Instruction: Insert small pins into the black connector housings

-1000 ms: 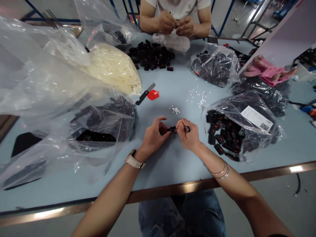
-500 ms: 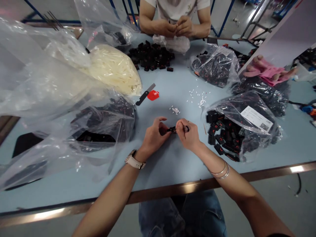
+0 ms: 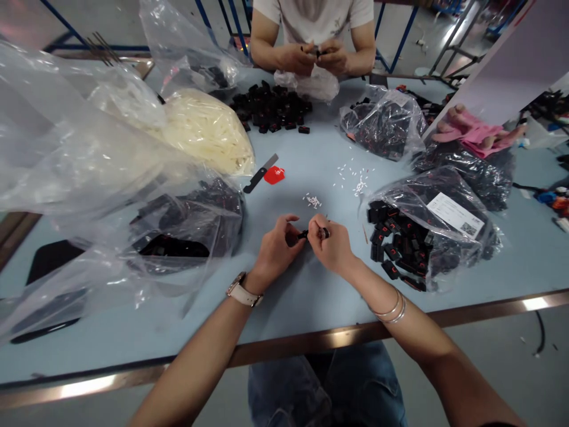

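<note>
My left hand [image 3: 276, 244] and my right hand [image 3: 331, 243] meet over the light blue table [image 3: 311, 296], both pinched on one small black part [image 3: 304, 234] held between their fingertips. A second dark bit shows at the right hand's fingers [image 3: 325, 232]. Just beyond the hands lies a small heap of tiny white pieces [image 3: 313, 200]. An open clear bag of black parts with red marks [image 3: 402, 243] sits close to the right of my right hand.
A large clear bag of black parts [image 3: 186, 222] and a bag of white parts [image 3: 207, 127] fill the left. A black knife [image 3: 260, 174] and red piece [image 3: 274, 175] lie ahead. Across the table a person's hands [image 3: 315, 57] work over loose black parts [image 3: 273, 107]. Pink gloves [image 3: 471, 130] lie at right.
My two hands have closed in slightly on each other around the small black part. The view has shifted a little; the person opposite has lifted their hands slightly.
</note>
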`<state>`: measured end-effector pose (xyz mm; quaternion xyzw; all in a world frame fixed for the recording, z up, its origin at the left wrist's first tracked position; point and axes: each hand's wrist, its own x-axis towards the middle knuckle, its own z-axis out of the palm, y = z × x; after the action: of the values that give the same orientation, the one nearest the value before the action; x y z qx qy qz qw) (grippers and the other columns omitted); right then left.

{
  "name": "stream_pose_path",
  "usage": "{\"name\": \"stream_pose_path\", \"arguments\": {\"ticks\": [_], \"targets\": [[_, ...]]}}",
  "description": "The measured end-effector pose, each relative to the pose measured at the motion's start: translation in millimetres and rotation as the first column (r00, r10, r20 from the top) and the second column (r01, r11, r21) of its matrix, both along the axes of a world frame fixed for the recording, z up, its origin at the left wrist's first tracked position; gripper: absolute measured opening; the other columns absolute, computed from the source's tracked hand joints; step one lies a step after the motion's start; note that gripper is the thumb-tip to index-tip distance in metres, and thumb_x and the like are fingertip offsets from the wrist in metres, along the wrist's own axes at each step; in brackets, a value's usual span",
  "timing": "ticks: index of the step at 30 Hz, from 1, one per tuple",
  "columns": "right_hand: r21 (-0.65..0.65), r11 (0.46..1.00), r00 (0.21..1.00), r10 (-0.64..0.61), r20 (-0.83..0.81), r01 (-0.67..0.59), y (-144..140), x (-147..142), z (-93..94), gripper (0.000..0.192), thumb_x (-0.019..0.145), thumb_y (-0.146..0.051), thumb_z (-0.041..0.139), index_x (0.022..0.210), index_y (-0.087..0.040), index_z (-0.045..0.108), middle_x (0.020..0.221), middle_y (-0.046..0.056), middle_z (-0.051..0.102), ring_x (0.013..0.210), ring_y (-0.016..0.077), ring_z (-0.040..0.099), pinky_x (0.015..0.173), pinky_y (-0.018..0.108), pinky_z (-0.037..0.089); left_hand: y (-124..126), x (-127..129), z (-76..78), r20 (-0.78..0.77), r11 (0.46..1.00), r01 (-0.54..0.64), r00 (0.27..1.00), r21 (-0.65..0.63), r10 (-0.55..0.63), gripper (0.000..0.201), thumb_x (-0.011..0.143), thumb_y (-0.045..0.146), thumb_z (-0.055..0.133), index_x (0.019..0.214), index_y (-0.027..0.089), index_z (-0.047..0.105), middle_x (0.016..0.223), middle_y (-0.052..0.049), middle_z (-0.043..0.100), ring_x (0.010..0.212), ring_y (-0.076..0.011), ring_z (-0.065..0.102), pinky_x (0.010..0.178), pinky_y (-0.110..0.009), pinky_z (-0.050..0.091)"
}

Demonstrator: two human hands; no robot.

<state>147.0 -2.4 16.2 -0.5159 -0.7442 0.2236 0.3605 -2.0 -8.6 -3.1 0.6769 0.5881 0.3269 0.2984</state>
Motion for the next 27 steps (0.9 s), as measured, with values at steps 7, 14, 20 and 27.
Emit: {"name": "stream_pose_path", "arguments": {"ticks": [7,14,20,27], "targets": [[-0.027,1.0,0.986,-0.012,-0.168,0.008,-0.7,5.9,-4.9,0.02,0.088,-0.028,0.037,0.07,-0.022,0.042,0.052,-0.006,0.041,0.047,0.0093,0.036,0.05,0.022,0.03,0.6,-0.2,0.9,-0.034,1.0,0.011,0.999,0.002,-0.011,0.038,0.073,0.022,0.064,0.107,0.02,0.047,0.075,0.003,0.066,0.064,-0.0126,0.062,0.062,-0.024,0.047],[-0.019,1.0,0.992,-0.003,-0.127,0.001,0.3,5.1,-3.9,0.021,0.089,-0.029,0.038,0.069,-0.022,0.043,0.051,-0.006,0.041,0.045,0.0091,0.035,0.049,0.022,0.03,0.7,-0.1,1.6,-0.025,1.0,0.009,1.0,0.002,-0.009,0.038,0.072,0.023,0.064,0.106,0.02,0.047,0.075,0.003,0.066,0.064,-0.0131,0.062,0.062,-0.025,0.047],[-0.009,1.0,0.997,-0.004,-0.083,0.003,1.2,4.6,-1.7,0.02,0.088,-0.027,0.039,0.07,-0.022,0.045,0.052,-0.005,0.046,0.047,0.0092,0.039,0.051,0.022,0.032,1.7,0.1,1.3,-0.015,1.0,0.005,1.0,0.0,-0.005,0.038,0.071,0.022,0.064,0.106,0.021,0.048,0.073,0.003,0.065,0.063,-0.0131,0.062,0.061,-0.024,0.047],[0.016,0.998,0.983,-0.059,-0.173,0.062,-0.2,10.9,-1.4,0.023,0.089,-0.03,0.037,0.07,-0.022,0.046,0.051,-0.003,0.048,0.046,0.0104,0.044,0.05,0.024,0.034,1.1,-0.2,1.7,0.002,1.0,0.019,1.0,0.009,-0.019,0.038,0.071,0.019,0.063,0.106,0.02,0.047,0.072,0.004,0.065,0.061,-0.0126,0.061,0.06,-0.024,0.047]]}}
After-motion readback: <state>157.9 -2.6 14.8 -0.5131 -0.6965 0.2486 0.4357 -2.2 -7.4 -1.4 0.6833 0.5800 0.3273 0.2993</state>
